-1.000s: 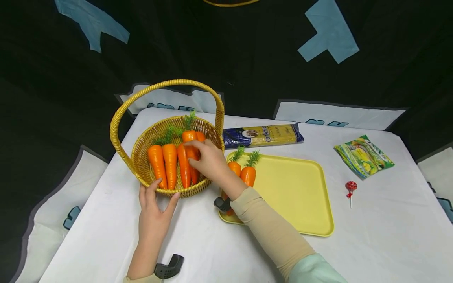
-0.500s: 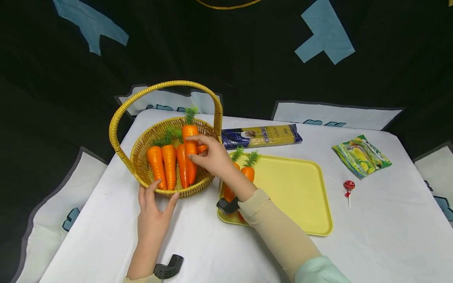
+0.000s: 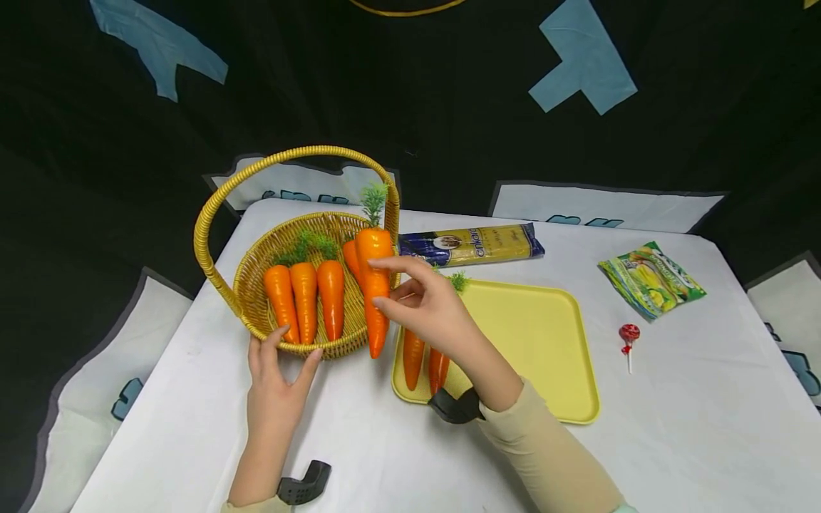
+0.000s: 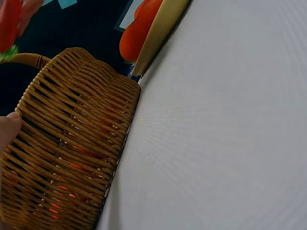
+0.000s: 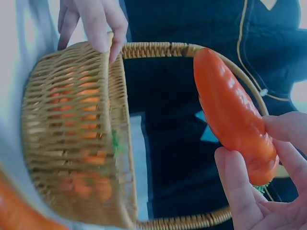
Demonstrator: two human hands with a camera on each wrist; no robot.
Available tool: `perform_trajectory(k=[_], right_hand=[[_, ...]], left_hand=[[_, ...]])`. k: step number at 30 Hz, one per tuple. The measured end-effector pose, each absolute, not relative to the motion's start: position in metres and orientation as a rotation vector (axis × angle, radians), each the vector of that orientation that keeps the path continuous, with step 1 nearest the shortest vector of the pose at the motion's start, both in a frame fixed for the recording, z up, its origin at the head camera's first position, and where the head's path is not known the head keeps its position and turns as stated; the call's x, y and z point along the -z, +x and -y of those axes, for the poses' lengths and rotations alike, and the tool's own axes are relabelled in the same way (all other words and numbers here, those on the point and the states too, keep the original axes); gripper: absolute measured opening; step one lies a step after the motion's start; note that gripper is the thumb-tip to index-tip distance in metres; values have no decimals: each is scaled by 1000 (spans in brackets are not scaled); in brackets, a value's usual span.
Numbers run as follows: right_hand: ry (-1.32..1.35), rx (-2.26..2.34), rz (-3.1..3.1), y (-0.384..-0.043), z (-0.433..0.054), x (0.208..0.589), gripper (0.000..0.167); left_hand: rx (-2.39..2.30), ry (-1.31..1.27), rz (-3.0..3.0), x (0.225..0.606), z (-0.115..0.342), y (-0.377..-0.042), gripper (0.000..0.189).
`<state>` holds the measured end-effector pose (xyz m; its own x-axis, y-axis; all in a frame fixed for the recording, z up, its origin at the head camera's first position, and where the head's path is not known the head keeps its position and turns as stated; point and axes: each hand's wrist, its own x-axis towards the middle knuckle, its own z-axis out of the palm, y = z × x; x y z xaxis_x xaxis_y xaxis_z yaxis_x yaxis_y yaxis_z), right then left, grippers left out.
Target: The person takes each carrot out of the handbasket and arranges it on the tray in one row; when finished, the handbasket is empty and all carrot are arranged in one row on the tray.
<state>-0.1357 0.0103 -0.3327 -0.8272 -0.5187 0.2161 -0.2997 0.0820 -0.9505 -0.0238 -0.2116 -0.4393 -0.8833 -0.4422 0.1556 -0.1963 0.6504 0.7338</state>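
Note:
My right hand [image 3: 436,306] pinches a carrot [image 3: 374,285] between thumb and fingers, lifted over the right rim of the wicker basket [image 3: 256,242]. In the right wrist view that carrot [image 5: 232,115] hangs apart from the basket, its green top mostly hidden behind the fingers. My left hand [image 3: 277,392] holds the basket's near rim, fingertips over the edge; its thumb [image 4: 9,127] shows on the rim in the left wrist view. Several carrots [image 3: 306,299] lie inside the basket. Two more carrots [image 3: 413,360] rest on the yellow tray [image 3: 526,342], partly hidden by my right hand.
Behind the tray lies a long blue-and-yellow packet [image 3: 477,244]. Farther right are a green packet [image 3: 652,280] and a red lollipop [image 3: 630,342] on the white table [image 3: 673,427]. The basket's tall handle [image 3: 308,151] arches above it.
My right hand has taken hold of a carrot in the basket, lifted it and moved it right, over the rim. My left hand has stayed on the rim.

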Motion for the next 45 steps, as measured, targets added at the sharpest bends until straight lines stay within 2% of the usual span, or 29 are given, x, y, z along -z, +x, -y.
perform_trajectory(k=[11,22,34,45], right_hand=[[-541,1813,-2387,-118,-84,364,45],[-238,1669,-2430,-105,-109,413,44],[-271,1437,-2600,-107,-104,434,43],[-334,1039,-2808,-103,-97,425,42]], left_hand=[[1052,503,2555,440,213,-25,66],[1047,485,2550,440,214,-26,65],[1052,506,2551,440,213,-24,65],[1044,485,2546,441,212,-25,65]])
